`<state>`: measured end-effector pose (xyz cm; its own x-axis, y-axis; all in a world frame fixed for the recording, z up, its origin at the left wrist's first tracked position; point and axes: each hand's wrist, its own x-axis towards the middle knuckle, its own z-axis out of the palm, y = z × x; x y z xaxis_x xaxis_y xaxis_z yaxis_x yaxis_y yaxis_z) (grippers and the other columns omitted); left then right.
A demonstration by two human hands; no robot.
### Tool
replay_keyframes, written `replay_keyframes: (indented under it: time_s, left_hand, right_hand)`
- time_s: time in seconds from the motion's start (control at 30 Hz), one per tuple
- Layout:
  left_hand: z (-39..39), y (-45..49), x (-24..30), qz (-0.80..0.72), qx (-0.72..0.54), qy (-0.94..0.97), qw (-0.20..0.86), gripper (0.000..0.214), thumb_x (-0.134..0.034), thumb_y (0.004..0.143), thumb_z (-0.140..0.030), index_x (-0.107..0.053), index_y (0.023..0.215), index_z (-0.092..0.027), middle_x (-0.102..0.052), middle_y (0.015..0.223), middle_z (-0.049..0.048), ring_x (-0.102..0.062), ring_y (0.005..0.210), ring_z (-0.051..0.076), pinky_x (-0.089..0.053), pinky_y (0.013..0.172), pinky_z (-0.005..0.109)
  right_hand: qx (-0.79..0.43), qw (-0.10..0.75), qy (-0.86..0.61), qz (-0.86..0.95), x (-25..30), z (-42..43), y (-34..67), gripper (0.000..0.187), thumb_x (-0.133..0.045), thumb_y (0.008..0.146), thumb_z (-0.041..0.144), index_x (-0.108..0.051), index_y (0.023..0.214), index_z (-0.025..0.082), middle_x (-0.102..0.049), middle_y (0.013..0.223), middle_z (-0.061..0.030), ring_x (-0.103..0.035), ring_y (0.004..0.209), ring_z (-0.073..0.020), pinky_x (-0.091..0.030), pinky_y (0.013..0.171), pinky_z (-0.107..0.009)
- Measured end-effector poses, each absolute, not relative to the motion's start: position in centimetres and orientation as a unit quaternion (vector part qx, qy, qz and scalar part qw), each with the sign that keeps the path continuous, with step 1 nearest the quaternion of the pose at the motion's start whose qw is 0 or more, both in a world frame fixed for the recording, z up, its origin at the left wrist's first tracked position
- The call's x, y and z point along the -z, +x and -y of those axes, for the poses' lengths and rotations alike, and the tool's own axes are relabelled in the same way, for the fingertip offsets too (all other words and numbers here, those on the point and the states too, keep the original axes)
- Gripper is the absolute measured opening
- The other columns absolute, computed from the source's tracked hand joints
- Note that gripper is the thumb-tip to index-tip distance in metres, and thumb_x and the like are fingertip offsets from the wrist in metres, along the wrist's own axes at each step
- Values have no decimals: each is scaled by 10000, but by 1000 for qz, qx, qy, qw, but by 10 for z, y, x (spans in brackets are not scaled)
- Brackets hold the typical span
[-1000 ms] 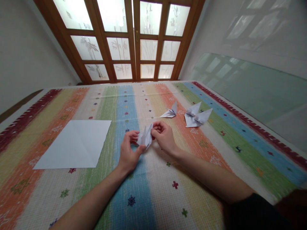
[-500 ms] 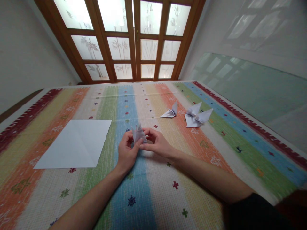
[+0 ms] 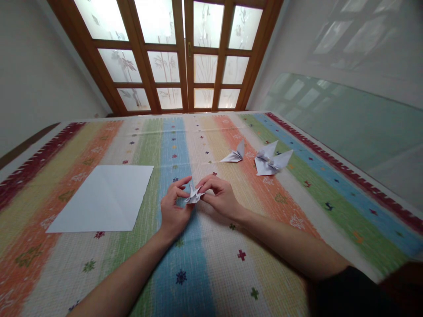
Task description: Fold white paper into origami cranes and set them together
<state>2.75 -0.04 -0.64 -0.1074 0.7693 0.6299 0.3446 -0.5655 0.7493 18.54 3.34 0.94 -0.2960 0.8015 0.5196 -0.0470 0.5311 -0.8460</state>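
Between my two hands is a small folded white paper piece (image 3: 194,194) with several pointed flaps. My left hand (image 3: 174,207) pinches its left and lower side, with the index finger raised above it. The thumb and fingertips of my right hand (image 3: 220,197) are closed on its right side. Part of the folded paper is hidden behind the fingers. To the left of my hands lies a flat sheet of white paper (image 3: 102,198) with a crease across it and a ragged right edge.
Beyond my right hand rest a small folded paper crane (image 3: 236,154) and a larger folded paper figure (image 3: 272,160). A striped cloth (image 3: 228,273) covers the table. A glass panel (image 3: 346,127) leans along the right wall, and wooden glazed doors (image 3: 188,66) stand at the back.
The folded paper has tipped over and sits lower, its flaps now spread. My left index finger has lifted, and my right fingers have shifted their hold on the right side.
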Motion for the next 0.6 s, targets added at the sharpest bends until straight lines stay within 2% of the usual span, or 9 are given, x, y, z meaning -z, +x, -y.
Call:
replay_keyframes:
  time_s: [0.1, 0.23, 0.33, 0.43, 0.53, 0.6]
  left_hand:
    - [0, 28, 7, -403, -616, 645, 206, 186, -676, 781, -173, -504, 716, -202, -709, 1038, 72, -670, 956, 210, -513, 848, 378]
    - [0, 31, 3, -404, -645, 609, 222, 206, -707, 724, -169, -505, 703, -201, -643, 822, 10, -627, 757, 154, -501, 705, 288]
    - [1, 35, -2, -454, -654, 556, 238, 235, -766, 694, -213, -537, 744, -200, -572, 704, -34, -560, 623, 113, -467, 594, 232]
    - [3, 38, -6, -508, -653, 496, 265, 290, -792, 666, -223, -545, 814, -198, -569, 690, -46, -553, 578, 95, -445, 545, 206]
    - [2, 37, -9, -497, -646, 462, 349, 362, -781, 669, -246, -540, 933, -195, -581, 652, -57, -565, 548, 96, -447, 534, 203]
    - [0, 35, -8, -476, -627, 458, 413, 366, -773, 676, -286, -545, 942, -181, -588, 623, -54, -566, 526, 98, -452, 527, 207]
  right_hand:
    - [-459, 507, -285, 671, -9, -34, 185, 172, -748, 767, 301, -619, 704, 206, -654, 766, -7, -626, 736, -143, -507, 715, -301]
    - [-501, 491, -311, 641, -13, -34, 183, 284, -778, 727, 405, -578, 718, 203, -624, 712, 13, -598, 661, -123, -506, 650, -272]
    - [-503, 512, -340, 608, -15, -34, 182, 318, -792, 700, 408, -551, 776, 215, -578, 675, 44, -567, 605, -103, -481, 585, -240]
    - [-512, 524, -360, 577, -15, -36, 181, 358, -802, 675, 374, -526, 852, 228, -563, 667, 64, -572, 599, -97, -474, 570, -227]
    - [-536, 511, -364, 565, -13, -37, 182, 379, -793, 674, 357, -518, 903, 234, -589, 678, 62, -604, 615, -107, -494, 586, -236]
    - [-557, 496, -358, 562, -12, -39, 183, 361, -781, 680, 352, -527, 907, 233, -613, 688, 51, -621, 620, -117, -507, 589, -246]
